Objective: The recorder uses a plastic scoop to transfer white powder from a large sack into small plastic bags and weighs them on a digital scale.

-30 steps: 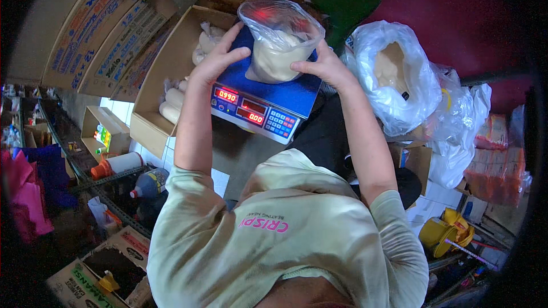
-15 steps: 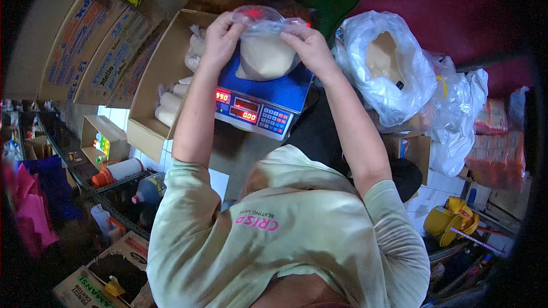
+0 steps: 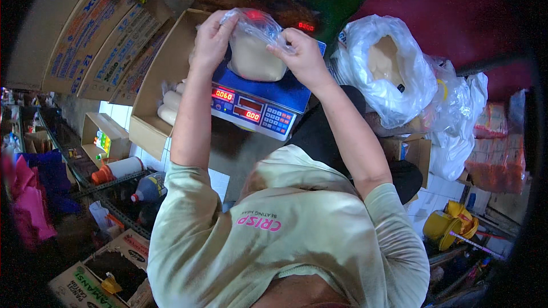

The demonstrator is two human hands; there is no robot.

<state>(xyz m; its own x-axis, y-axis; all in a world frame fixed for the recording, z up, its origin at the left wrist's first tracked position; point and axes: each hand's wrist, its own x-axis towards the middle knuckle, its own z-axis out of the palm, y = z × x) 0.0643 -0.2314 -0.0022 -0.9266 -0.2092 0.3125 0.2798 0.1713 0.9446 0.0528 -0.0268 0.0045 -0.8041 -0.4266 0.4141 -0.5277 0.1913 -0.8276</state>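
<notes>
A clear plastic bag of off-white powder [image 3: 257, 60] is over the blue platform of a digital scale [image 3: 242, 84]; I cannot tell whether its base touches. My left hand [image 3: 213, 40] pinches the left side of the bag's loose top. Opposite it, my right hand [image 3: 301, 52] grips the right side of the same top, so the film is stretched between them. Red digits glow on the scale's front panel, beside a keypad. To the right stands a big white plastic sack [image 3: 365, 88], rolled open, with pale powder [image 3: 383, 60] inside.
Left of the scale, an open cardboard box [image 3: 149, 131] holds several filled bags [image 3: 169, 104]. Flattened-looking cartons [image 3: 71, 40] lean farther left. Clear plastic bags [image 3: 451, 102] and orange-tinted packs [image 3: 496, 159] lie at the right. A yellow container [image 3: 438, 227] sits lower right, a carton [image 3: 85, 285] lower left.
Both hands have shifted slightly left with the bag, and its top is now pulled wider and slanted. The scale's red digits have changed.
</notes>
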